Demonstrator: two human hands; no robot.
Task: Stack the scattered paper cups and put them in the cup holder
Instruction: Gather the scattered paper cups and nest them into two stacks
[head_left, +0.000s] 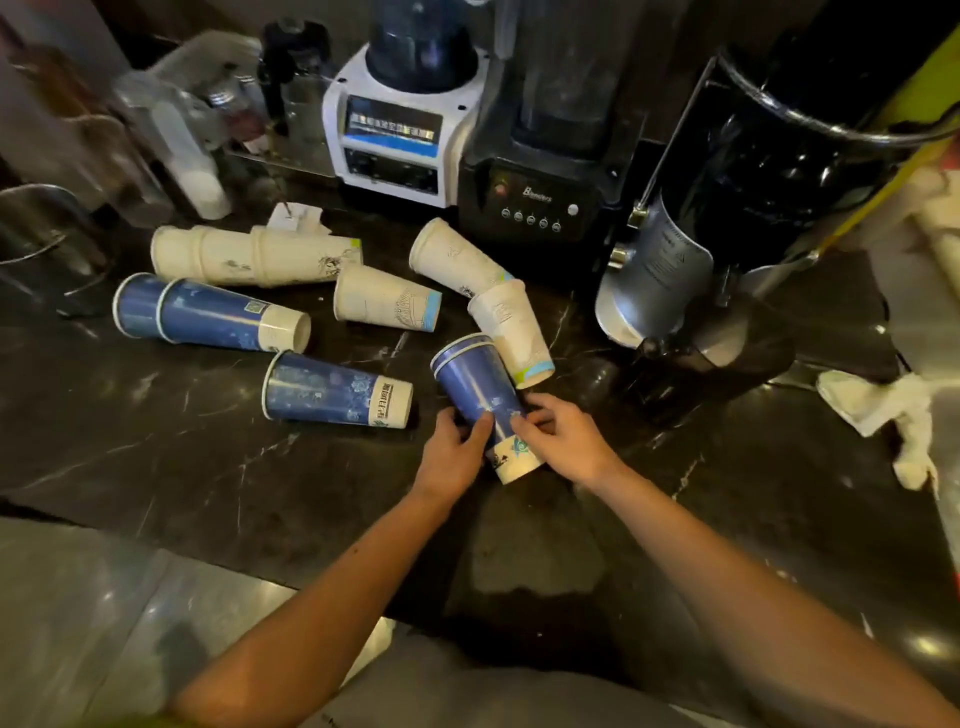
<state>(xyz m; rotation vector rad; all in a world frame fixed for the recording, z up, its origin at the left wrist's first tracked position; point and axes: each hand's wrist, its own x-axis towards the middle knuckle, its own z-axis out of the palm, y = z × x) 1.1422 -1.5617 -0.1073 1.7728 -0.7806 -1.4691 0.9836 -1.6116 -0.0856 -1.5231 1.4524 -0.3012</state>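
Blue cups nested, rims pointing away

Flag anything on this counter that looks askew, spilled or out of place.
Every paper cup lies on its side across the dark counter: white cups and blue cups, some already nested. Both hands hold a blue nested pair. A crumpled white cloth sits at the right edge. No spilled liquid shows.

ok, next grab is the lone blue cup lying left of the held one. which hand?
Left, probably. The left hand is on the side of the held blue stack nearest the lone blue cup. The right hand would have to cross over the stack.
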